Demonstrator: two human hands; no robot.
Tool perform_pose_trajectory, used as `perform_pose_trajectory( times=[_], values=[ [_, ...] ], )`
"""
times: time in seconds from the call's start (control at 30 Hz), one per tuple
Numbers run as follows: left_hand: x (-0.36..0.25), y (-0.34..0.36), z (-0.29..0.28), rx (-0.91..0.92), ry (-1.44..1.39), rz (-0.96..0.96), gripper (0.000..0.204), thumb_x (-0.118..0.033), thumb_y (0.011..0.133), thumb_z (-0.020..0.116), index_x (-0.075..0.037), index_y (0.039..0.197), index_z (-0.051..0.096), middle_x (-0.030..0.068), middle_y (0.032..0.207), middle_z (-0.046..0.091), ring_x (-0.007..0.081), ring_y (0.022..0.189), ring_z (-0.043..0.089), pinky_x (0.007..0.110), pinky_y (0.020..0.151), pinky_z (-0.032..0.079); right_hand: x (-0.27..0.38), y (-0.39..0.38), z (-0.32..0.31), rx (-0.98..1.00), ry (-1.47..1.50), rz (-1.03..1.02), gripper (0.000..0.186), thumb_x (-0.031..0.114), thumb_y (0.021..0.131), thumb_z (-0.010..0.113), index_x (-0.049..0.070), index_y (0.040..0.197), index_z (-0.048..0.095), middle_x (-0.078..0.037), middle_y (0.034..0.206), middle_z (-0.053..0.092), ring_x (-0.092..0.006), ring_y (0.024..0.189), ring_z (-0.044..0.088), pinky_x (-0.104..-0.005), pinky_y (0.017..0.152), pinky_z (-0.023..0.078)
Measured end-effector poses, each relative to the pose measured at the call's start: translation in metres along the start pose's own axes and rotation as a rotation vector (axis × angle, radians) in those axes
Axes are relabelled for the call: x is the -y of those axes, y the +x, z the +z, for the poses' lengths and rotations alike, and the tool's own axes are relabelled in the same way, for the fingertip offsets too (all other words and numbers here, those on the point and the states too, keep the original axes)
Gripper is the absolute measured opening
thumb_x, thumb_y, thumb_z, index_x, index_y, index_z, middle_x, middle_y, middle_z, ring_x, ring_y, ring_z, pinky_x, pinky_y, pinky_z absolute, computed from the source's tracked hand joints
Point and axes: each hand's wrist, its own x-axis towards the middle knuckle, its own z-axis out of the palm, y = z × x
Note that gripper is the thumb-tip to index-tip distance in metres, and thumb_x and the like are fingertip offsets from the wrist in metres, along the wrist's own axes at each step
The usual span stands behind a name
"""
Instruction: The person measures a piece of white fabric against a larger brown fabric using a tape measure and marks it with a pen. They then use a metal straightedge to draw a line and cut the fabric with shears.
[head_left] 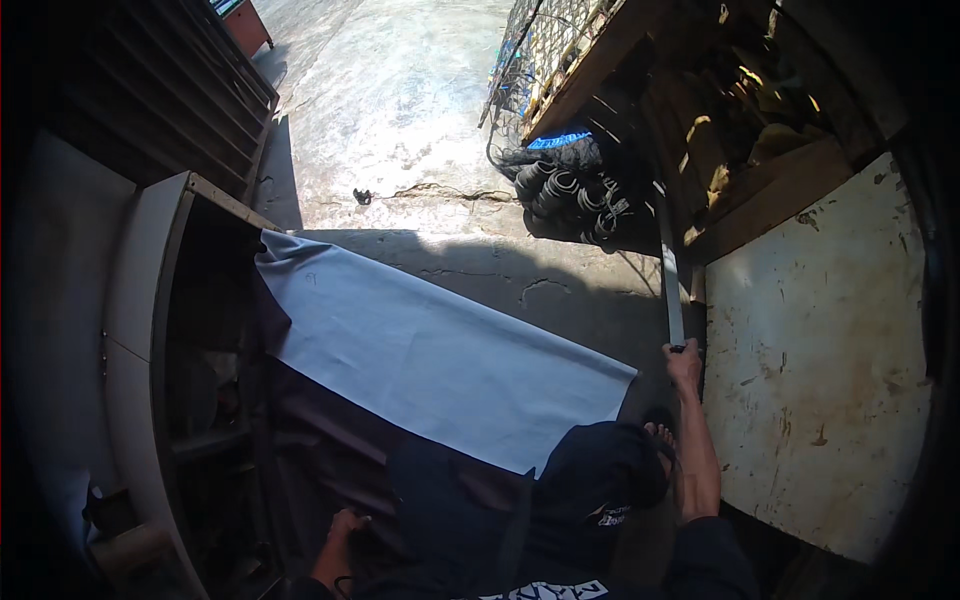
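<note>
"Sheet material point(440, 350), pale face up: where does it lie?"

"Directly in front of the body. Its pale part runs long from the cabinet point(152, 270) at upper left down to lower right. Along its near edge is dark material point(330, 440) that looks like its other face."

"And from the hands?"

"Just left of the right hand point(684, 365), the pale part's right-hand corner beside it but apart. From the left hand point(346, 524) it lies ahead and to the right. So the right one is nearer."

"What do they hold?"

"The right is closed round the near end of a flat grey strip point(671, 280), which points away from the body, crosswise to the pale part's long axis. The left, by the dark material, has curled fingers; I can't tell whether they pinch anything."

"Count, biggest first?"

"One sheet, one cabinet, one pale board point(815, 370) at the right, one dark bundle point(575, 195) farther off, one strip, two hands."
</note>
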Motion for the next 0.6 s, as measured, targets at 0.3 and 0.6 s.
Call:
perform_pose_trajectory(
  times=[0.3,0.6],
  values=[
    [-0.232,-0.121,-0.15,-0.099,-0.699,0.997,0.043,-0.038,0.101,0.059,-0.004,0.126,0.065,0.0183,0.125,0.068,0.0284,0.114,0.066,0.038,0.097,0.051,0.203,-0.3,-0.126,0.399,1.189,0.269,0.02,0.007,0.094,0.058,0.014,0.095,0.04,0.0,0.077,0.048,-0.007,0.051,0.042,-0.0236,0.041,0.04],
    [-0.293,-0.155,-0.266,-0.415,-0.671,1.248,0.061,-0.019,0.094,0.063,-0.015,0.152,0.045,0.0239,0.118,0.056,0.0394,0.103,0.059,0.042,0.09,0.051,0.311,-0.427,-0.004,0.947,0.621,-0.752,0.061,0.03,0.096,0.071,-0.006,0.136,0.042,-0.02,0.1,0.065,-0.0276,0.09,0.069,-0.0356,0.086,0.053]
  ],
)
